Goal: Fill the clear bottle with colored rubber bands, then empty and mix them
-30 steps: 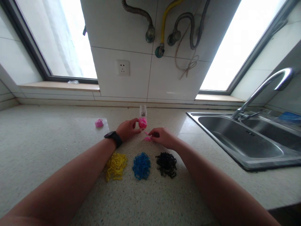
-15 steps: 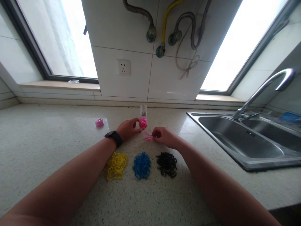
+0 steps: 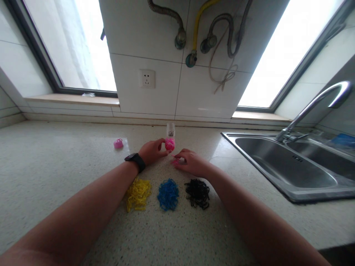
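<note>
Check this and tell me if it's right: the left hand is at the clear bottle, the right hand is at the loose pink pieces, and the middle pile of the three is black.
Not quite: the middle pile is blue, as the head view shows. The left hand is at the clear bottle, and the right hand is at the loose pink pieces.

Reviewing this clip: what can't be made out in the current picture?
Head view: dark marks on the clear cylindrical bottle, too small and blurred to read.
Head view: number of thin pink bands outside it, partly hidden by the right hand.
Head view: upper end of the curved yellow pipe, cut off by the top edge.
</note>
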### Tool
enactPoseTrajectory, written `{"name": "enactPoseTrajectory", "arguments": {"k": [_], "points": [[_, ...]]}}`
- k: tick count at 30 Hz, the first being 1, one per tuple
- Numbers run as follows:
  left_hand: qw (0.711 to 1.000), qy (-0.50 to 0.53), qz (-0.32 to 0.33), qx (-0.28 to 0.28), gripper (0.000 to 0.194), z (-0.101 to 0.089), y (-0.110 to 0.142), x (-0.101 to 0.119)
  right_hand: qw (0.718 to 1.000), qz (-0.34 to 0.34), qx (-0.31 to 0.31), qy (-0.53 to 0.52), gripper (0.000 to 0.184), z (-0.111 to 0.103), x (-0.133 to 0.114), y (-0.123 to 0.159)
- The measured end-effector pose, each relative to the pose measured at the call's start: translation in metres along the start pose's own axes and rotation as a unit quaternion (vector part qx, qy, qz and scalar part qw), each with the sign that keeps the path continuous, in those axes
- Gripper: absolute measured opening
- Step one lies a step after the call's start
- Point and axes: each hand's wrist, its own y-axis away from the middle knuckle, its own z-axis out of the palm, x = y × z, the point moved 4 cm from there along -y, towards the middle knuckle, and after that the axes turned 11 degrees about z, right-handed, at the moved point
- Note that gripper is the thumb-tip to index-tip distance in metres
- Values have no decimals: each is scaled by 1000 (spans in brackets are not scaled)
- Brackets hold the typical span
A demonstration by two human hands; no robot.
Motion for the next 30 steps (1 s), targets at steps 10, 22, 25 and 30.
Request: {"name": "enactPoseTrajectory", "arguments": {"k": [10, 22, 25, 30], "points": [[1000, -7, -3, 0, 53, -1, 0, 2, 999, -14, -12, 39, 23, 3, -2, -2], [1000, -7, -10, -16, 54, -3, 0, 4, 1000, -4, 14, -1, 15, -1, 2, -4], [1000, -8, -12, -23, 53, -3, 1, 5, 997, 15, 62, -50, 13, -10, 6, -4], [998, -43, -1, -37, 52, -1, 1, 7, 971, 65, 160, -166, 20, -28, 19, -2]]}}
